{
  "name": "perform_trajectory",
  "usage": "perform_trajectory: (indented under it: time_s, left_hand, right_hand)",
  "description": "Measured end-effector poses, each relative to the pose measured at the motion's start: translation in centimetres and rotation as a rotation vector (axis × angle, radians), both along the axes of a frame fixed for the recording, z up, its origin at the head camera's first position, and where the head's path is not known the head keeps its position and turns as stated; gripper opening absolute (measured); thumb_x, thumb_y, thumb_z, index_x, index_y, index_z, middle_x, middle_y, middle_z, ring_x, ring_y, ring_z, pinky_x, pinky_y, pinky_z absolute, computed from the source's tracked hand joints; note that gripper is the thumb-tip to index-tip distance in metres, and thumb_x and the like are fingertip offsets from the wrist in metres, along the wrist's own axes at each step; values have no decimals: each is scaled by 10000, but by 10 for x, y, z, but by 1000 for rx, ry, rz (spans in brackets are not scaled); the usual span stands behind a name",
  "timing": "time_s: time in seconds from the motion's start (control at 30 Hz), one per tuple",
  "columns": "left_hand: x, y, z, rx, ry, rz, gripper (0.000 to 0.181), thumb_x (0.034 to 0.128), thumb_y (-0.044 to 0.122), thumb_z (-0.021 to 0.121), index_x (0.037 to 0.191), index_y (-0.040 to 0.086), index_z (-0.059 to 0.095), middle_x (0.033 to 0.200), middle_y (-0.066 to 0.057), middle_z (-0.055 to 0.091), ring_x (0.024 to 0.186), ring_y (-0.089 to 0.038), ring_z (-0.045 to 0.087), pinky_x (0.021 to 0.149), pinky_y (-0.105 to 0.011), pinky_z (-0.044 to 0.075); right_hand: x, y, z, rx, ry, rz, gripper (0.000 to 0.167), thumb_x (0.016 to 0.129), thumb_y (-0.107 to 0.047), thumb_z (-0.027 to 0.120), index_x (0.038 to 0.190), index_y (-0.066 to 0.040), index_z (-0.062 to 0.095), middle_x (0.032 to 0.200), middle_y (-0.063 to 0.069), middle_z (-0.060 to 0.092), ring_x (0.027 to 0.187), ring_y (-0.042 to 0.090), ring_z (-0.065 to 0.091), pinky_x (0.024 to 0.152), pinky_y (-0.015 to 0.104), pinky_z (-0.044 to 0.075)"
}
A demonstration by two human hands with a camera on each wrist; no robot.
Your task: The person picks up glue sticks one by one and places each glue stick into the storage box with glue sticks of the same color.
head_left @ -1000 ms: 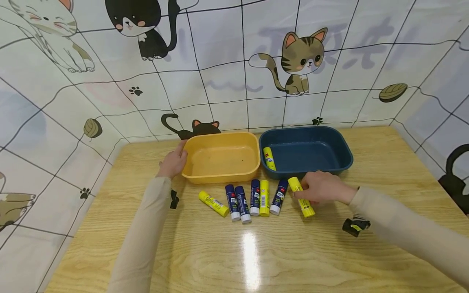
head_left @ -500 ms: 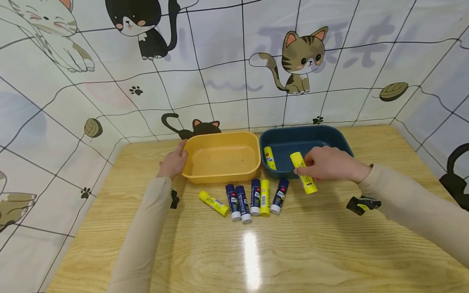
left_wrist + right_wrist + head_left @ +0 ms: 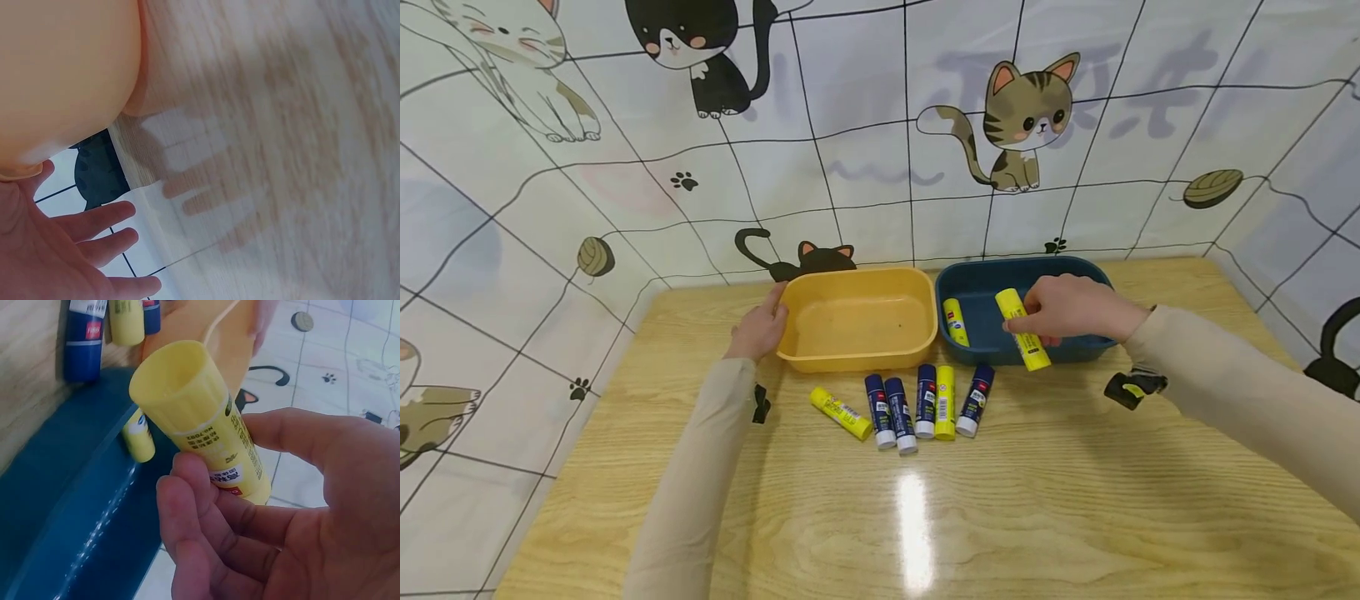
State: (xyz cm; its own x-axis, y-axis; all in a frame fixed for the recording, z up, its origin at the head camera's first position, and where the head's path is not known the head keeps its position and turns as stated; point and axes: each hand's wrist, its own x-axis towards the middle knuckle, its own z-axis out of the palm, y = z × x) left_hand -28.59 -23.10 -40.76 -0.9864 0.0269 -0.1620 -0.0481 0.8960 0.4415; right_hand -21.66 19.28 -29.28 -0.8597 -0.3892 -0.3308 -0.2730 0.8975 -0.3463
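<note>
My right hand point(image 3: 1070, 308) pinches a yellow glue stick point(image 3: 1023, 331) between thumb and fingers, tilted over the front of the dark blue bin point(image 3: 1101, 289). In the right wrist view, the held stick's wide end faces the camera. Another yellow glue stick point(image 3: 955, 322) lies inside that bin at its left end. My left hand point(image 3: 761, 327) touches the left rim of the orange-yellow bin point(image 3: 857, 364). Its fingers point(image 3: 100, 222) stretch out straight beside the bin in the left wrist view, and the thumb's contact is partly hidden.
On the table point(image 3: 820, 517), in front of the bins, lie several dark blue glue sticks point(image 3: 880, 411) with white ends. Two yellow ones, a slanted glue stick point(image 3: 841, 414) and an upright-pointing glue stick point(image 3: 944, 402), lie among them. A cat-print cloth point(image 3: 850, 100) hangs behind.
My right hand has lifted the yellow glue stick off the table and carried it away from me, over the dark blue bin's front rim. My left hand stays at the orange-yellow bin.
</note>
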Motion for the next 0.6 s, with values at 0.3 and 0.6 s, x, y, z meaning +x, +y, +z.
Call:
perform_trajectory:
  time_s: [0.3,0.6]
  left_hand:
    - [-1,-3,-1,-16,9,4,541,1028,352,166,1561,264,142,1480,-231,365,1337,-463,324,1001,-740,128]
    - [-2,0,-2,-23,34,10,533,1029,340,193,1555,258,179,1467,-219,391,1295,-494,371,990,-733,176]
  right_hand:
    - [-27,4,-5,7,-56,-10,405,929,-382,595,777,-19,688,651,29,638,585,153,615,611,334,514]
    - [-53,10,-9,-25,-118,-101,414,942,-347,585,758,15,664,634,51,616,550,148,598,563,272,493]
